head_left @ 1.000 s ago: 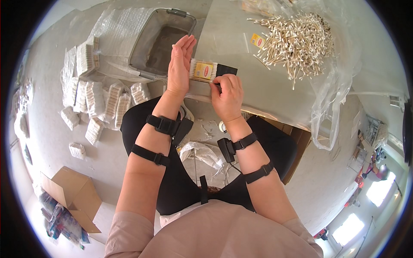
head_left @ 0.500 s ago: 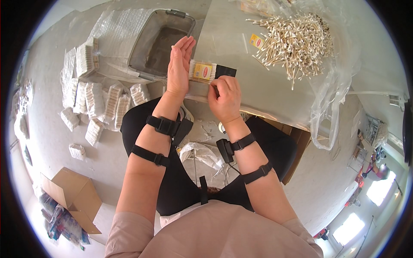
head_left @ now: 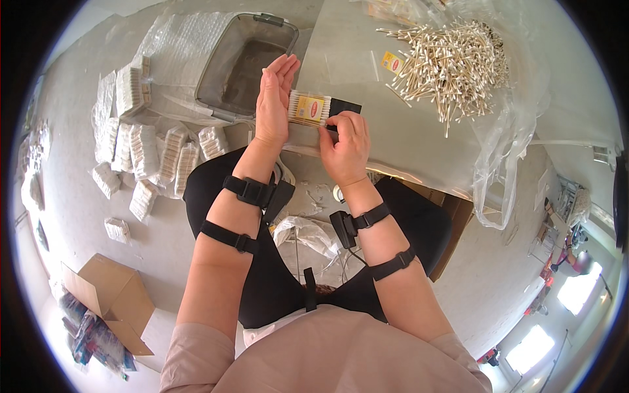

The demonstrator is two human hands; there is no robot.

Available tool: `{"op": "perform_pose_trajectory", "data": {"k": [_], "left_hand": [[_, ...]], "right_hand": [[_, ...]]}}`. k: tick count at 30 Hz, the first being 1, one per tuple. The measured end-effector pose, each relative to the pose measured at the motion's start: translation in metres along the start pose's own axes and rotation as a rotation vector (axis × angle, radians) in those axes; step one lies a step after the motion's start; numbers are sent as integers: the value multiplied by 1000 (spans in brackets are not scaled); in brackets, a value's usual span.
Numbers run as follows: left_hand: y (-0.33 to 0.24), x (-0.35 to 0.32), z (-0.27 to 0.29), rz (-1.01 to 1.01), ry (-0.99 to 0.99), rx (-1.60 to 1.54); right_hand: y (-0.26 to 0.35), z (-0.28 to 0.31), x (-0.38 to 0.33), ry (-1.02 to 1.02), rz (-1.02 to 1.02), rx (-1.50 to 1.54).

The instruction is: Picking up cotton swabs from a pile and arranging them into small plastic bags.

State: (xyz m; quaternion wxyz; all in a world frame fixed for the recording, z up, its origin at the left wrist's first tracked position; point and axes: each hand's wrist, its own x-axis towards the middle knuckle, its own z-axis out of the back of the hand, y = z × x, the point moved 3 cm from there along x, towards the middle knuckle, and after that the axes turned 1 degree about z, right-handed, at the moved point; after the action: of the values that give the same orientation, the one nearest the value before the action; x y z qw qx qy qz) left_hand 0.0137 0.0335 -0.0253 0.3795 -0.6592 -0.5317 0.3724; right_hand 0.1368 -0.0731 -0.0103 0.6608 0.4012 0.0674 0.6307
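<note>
A flat pack of cotton swabs (head_left: 310, 108) with a yellow and red card lies near the table's front edge. My left hand (head_left: 274, 105) stands on edge along the pack's left side, fingers stretched out, holding nothing. At the pack's lower right corner, my right hand (head_left: 347, 144) has its thumb and forefinger pinched together; what sits between the fingertips is too small to make out. Beside the pack, partly behind my right fingers, is a black flat piece (head_left: 345, 107). To the right lies a large heap of loose cotton swabs (head_left: 462, 65), with a yellow card (head_left: 392, 63) at its left edge.
A grey plastic bin (head_left: 216, 72) stands left of the table, near bubble wrap (head_left: 171, 49). Several wrapped swab bundles (head_left: 144, 149) lie on the floor at left. Clear plastic film (head_left: 495, 173) hangs over the table's right edge. An opened cardboard box (head_left: 118, 291) stands lower left.
My right hand has shifted slightly right, and its fingers have lifted a little at the pack's corner. My left hand stays almost still beside the pack.
</note>
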Motion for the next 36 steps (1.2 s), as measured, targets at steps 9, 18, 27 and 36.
{"op": "perform_pose_trajectory", "data": {"k": [9,18,27,36], "left_hand": [[-1,-1,0,11,-10,-20],[-1,1,0,18,-15,-32],[0,0,1,24,-13,-31],[-2,0,0,23,-8,-11]], "right_hand": [[-1,0,0,20,-2,3],[-1,-1,2,5,-13,11],[-2,-2,0,23,-24,6],[-1,-1,0,28,-23,1]]}}
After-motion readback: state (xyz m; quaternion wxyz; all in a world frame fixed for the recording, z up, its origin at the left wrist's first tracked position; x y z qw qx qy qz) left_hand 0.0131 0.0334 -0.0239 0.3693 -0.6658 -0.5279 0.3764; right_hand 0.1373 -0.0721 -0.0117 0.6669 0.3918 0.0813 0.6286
